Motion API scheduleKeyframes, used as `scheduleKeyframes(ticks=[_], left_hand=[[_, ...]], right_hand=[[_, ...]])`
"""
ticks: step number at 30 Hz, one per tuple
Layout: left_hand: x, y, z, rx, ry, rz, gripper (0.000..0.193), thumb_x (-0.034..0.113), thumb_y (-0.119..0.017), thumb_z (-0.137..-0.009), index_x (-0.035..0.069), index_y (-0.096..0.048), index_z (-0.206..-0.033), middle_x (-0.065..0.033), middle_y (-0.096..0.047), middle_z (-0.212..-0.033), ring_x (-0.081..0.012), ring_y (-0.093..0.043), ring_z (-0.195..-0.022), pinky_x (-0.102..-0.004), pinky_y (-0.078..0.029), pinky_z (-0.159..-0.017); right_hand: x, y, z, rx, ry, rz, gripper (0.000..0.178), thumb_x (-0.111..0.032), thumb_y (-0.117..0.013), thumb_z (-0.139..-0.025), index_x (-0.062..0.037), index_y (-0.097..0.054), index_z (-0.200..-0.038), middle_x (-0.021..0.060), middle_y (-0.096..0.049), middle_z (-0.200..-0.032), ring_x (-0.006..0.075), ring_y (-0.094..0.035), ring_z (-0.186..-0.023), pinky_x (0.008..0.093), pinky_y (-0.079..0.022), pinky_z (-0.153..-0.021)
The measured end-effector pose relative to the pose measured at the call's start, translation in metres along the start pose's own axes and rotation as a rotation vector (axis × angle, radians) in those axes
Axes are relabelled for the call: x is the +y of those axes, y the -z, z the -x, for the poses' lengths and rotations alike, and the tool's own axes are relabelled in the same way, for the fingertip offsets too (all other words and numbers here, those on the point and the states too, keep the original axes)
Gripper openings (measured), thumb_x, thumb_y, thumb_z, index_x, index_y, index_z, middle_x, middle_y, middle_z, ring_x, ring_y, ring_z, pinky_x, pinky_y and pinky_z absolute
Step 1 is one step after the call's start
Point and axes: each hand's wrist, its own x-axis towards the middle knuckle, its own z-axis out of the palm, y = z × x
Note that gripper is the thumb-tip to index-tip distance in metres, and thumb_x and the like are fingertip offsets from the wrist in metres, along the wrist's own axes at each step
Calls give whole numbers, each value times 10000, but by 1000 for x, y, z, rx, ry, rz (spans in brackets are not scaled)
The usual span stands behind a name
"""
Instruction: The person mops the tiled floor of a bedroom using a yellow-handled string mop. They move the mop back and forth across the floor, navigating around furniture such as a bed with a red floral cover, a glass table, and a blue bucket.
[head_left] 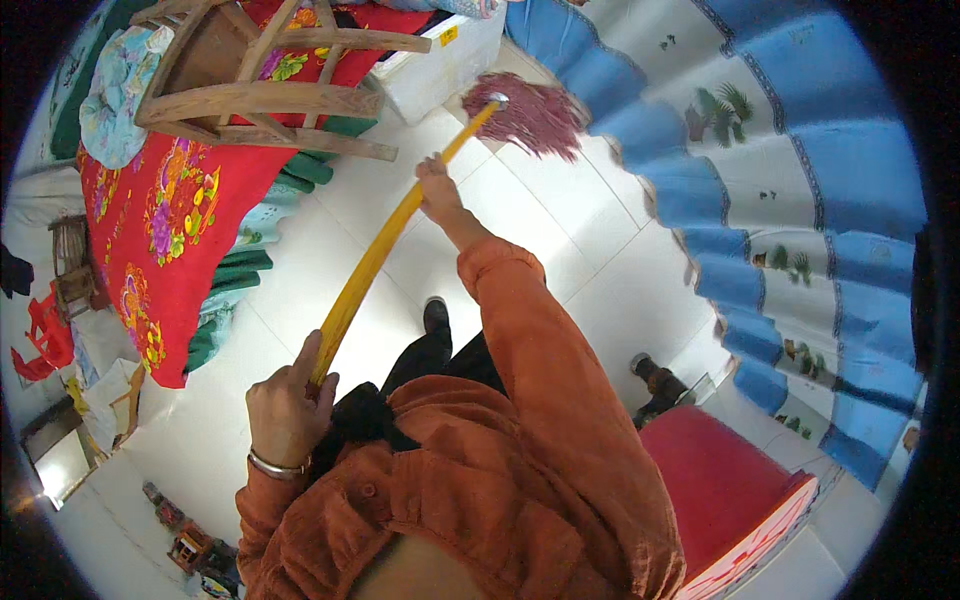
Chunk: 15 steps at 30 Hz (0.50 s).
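Note:
A mop with a yellow handle [372, 262] slants from my body up to the far middle. Its dark red strand head [530, 115] lies spread on the white tiled floor [535, 215], beside the blue curtain. My left hand [288, 408], with a silver bangle at the wrist, is closed around the near end of the handle. Farther along, my right hand [438, 188] grips the same handle below the mop head. Both arms are in rust-orange sleeves.
Left, a red flowered cover [160, 260] drapes a bed, with an upturned wooden chair [270, 90] on it. A white box [440, 65] stands near the mop head. Blue and white curtains [800, 200] hang right. A red box-like piece [710, 480] stands near right.

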Motion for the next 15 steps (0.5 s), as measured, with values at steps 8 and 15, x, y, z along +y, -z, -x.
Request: scheduleKeyframes(ticks=[8,15], left_hand=[[-29,58,43,160,56,21,359,53,-730,-647,38,-656,-998,-114,-613,-596,-122,-571,-462,-243,-449,-478],[-10,74,68,299,18,175,89,-2,-638,-730,-30,-666,-809,-46,-581,-579,-57,-494,-518,-207,-385,-480]], right_hand=[[-75,-36,22,123,182,-157,171,-139,-663,-647,-52,-556,-747,156,-568,-803,357,-522,-925,451,-378,-883],[-82,8,90,123,167,-131,234,-257,-688,-694,-64,-565,-645,115,-582,-708,309,-540,-755,397,-403,-730]])
